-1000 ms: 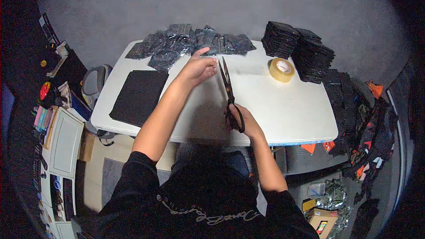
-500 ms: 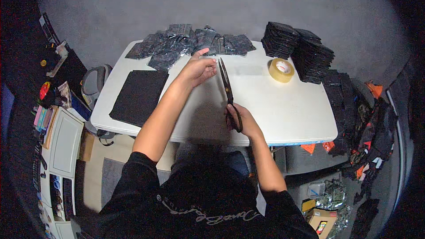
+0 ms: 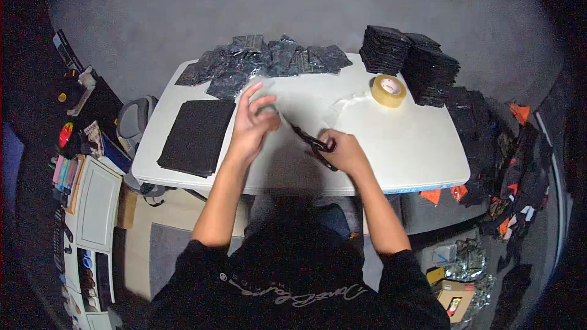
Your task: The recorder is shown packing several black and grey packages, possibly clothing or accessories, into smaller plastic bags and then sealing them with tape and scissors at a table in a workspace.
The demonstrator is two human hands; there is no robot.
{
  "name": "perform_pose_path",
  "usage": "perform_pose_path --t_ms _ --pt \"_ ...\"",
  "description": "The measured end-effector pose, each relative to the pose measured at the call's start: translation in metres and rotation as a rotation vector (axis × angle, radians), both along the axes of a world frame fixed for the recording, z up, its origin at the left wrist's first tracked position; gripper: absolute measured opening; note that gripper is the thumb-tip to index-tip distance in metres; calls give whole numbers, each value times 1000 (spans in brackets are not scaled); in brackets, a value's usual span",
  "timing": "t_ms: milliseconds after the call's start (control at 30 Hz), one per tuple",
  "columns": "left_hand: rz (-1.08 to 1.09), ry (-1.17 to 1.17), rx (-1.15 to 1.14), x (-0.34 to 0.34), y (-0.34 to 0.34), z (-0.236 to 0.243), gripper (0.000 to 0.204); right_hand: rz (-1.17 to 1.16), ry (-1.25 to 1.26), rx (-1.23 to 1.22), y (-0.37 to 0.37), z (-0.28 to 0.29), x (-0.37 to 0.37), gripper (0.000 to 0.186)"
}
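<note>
Holding black scissors (image 3: 312, 143) in curled right hand (image 3: 347, 151), left hand (image 3: 252, 127) loosely spread

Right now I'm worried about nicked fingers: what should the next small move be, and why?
I'd probably have the right hand turn the scissors so their tips aim away from the left hand. The blades point up and left toward that hand, which is close by and bare, while the white table offers open space on the right.
</note>
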State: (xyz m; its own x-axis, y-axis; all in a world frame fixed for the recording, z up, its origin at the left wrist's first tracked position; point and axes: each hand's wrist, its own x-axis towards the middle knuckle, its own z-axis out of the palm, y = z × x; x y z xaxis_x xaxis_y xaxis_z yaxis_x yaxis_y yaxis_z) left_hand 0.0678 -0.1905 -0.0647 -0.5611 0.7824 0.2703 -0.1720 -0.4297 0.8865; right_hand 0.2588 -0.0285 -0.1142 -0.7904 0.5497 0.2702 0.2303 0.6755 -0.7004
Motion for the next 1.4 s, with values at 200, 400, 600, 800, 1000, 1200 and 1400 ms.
perform_pose_path --t_ms 200,400,600,800,1000,1200,1400 --pt "41 15 143 17 -46 -26 84 0 -21 214 -4 13 12 30" --pt "-95 -67 221 47 -14 -18 89 -53 125 323 0 10 29 30" --pt "-242 -19 244 77 36 -7 90 90 469 -500 4 -7 58 20" --pt "-392 14 231 126 81 -1 91 107 869 -1201 -3 -5 83 31" --pt "-379 204 196 161 115 -5 93 -47 967 -997 21 -39 119 15" --pt "-190 637 230 182 147 -9 88 -449 1072 -697 32 -51 184 8" --pt "-364 317 -7 208 177 -38 77 -612 1266 -649 46 -105 230 7"
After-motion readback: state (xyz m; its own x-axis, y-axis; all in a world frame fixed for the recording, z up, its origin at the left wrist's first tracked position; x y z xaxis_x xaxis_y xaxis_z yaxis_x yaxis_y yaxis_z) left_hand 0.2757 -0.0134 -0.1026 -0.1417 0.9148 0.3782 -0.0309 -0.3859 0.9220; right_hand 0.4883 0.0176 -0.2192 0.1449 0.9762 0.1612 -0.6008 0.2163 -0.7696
